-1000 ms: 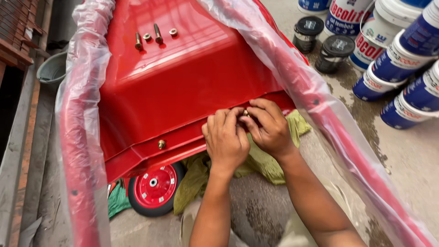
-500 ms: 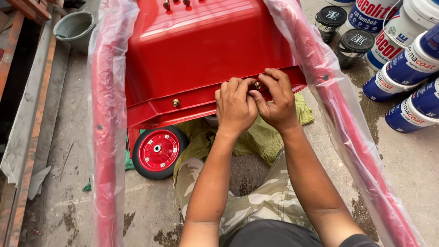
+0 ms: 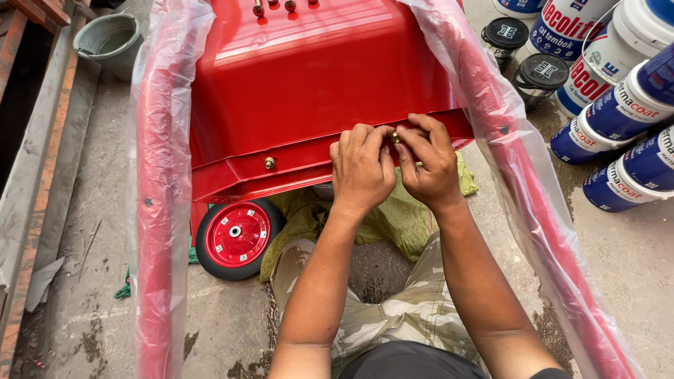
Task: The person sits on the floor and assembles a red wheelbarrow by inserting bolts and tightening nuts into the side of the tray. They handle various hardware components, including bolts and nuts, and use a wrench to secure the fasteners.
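Observation:
An upturned red wheelbarrow tray (image 3: 309, 84) lies in front of me between two red handle tubes wrapped in clear plastic (image 3: 158, 210). Both hands meet at the tray's near rim. My left hand (image 3: 361, 168) presses its fingers on the rim. My right hand (image 3: 428, 161) pinches a small brass nut (image 3: 396, 137) on a bolt there, thumb and fingertips around it. A second brass bolt (image 3: 269, 163) sits in the rim further left.
A red wheel with a black tyre (image 3: 237, 237) lies under the tray beside a yellow-green cloth (image 3: 393, 217). Several paint buckets and black-lidded cans (image 3: 618, 119) stand at the right. A grey bucket (image 3: 109, 42) is at the far left, beside rusty steel beams (image 3: 35, 182).
The view has shifted, so the tray and hands sit a little higher in the frame. Both hands stay at the same bolt on the rim, fingers slightly rearranged around the nut.

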